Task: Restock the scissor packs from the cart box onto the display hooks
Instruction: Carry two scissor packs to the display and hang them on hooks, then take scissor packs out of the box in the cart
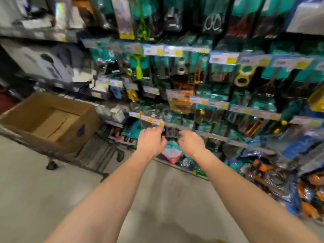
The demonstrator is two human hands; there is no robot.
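**Scissor pack held at a low display row**

A dark scissor pack (pixel 172 133), too blurred for its details to be made out, is grasped at its side edges by the left hand (pixel 151 140) and the right hand (pixel 191 142). It is held just below a red-and-yellow price tag (pixel 152 121). A cardboard box (pixel 49 120) is seen open on the cart (pixel 101 149), well apart to the left.

The cardboard box (pixel 52 120) sits open-topped on the cart (pixel 98 153), its mouth free to reach from above; right of the box, hanging packs (pixel 219 72) crowd row on row, with price-tag strips (pixel 175 51) jutting before each row; right of the box and lower, the left hand (pixel 150 139) and right hand (pixel 191 142) close in on a dark pack (pixel 172 133), their grip lost in blur; below the box, bare floor (pixel 157 199) lies open.
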